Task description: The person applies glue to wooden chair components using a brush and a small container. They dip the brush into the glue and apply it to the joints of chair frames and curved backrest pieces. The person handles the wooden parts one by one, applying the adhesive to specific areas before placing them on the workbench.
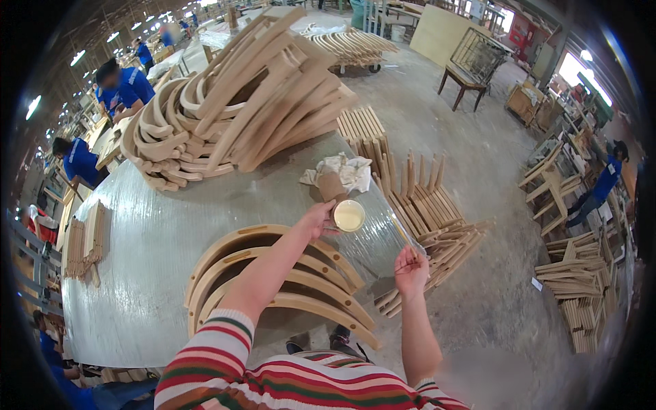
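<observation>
My left hand (pixel 316 220) grips a small round cup (pixel 348 215) of pale cream liquid, held just above the plastic-covered table (pixel 137 273). My right hand (pixel 411 268) pinches a thin stick (pixel 402 231) that slants up and to the left, toward the cup. Three curved wooden pieces (pixel 273 273) lie side by side on the table under my left forearm. A crumpled white cloth (pixel 345 171) and a brown roll (pixel 332 186) lie just beyond the cup.
A big heap of curved wooden parts (pixel 239 102) fills the far side of the table. Short slats stand and lie on the floor (pixel 424 205) to the right. More stacked wood (pixel 581 294) is at far right. People in blue work at left and right.
</observation>
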The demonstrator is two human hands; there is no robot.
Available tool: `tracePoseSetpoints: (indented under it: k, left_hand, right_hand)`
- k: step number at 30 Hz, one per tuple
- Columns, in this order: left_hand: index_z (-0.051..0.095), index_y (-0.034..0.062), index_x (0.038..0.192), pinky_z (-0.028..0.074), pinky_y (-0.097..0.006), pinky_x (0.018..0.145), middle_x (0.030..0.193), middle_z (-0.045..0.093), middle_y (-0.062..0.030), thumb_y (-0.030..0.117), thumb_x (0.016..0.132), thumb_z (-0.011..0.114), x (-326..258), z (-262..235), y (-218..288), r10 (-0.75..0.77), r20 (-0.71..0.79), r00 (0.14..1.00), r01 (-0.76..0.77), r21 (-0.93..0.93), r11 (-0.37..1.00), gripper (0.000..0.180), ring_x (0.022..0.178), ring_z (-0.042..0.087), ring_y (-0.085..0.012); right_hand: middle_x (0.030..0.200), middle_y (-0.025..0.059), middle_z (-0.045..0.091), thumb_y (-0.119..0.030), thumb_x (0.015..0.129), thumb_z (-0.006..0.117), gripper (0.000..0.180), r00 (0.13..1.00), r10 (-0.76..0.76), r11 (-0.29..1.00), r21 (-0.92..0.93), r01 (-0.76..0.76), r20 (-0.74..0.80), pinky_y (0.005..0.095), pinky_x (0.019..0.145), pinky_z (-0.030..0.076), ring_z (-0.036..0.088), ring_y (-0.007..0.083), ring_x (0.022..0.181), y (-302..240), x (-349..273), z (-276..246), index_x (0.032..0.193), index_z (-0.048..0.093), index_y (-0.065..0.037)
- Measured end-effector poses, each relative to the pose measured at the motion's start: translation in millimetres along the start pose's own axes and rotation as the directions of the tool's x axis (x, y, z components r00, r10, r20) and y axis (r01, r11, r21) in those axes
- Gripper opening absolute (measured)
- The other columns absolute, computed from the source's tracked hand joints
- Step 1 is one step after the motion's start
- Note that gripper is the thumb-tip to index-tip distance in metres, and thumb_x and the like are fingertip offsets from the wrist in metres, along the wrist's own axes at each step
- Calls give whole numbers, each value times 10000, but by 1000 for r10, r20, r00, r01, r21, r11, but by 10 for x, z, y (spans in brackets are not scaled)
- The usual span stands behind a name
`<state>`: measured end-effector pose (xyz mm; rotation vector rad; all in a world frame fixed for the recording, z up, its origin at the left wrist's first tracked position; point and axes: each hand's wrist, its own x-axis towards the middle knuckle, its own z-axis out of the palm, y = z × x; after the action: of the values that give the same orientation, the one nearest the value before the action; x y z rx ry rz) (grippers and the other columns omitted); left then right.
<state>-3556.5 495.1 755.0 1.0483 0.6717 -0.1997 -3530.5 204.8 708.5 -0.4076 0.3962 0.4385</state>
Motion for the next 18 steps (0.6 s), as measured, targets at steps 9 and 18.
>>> tracePoseSetpoints:
  k: [9, 18]
  left_hand:
    - [573, 67, 1024, 531, -463, 692, 893, 633, -99, 388, 909, 463, 920, 165, 40, 14, -180, 984, 26, 214, 977, 358, 761, 644, -263]
    - [591, 30, 1078, 520, -297, 608, 835, 648, -95, 250, 863, 546, -429, -893, 499, 626, -134, 768, -226, 858, 461, 311, 676, 634, -166]
  right_hand:
    - [987, 74, 649, -222, 887, 446, 237, 986, 167, 986, 7, -167, 13, 330, 699, 507, 613, 185, 801, 67, 149, -3, 1026, 559, -67]
    - [999, 98, 646, -287, 903, 458, 311, 916, 400, 916, -55, -398, 29, 324, 658, 518, 621, 189, 813, 349, 352, 173, 1035, 574, -30]
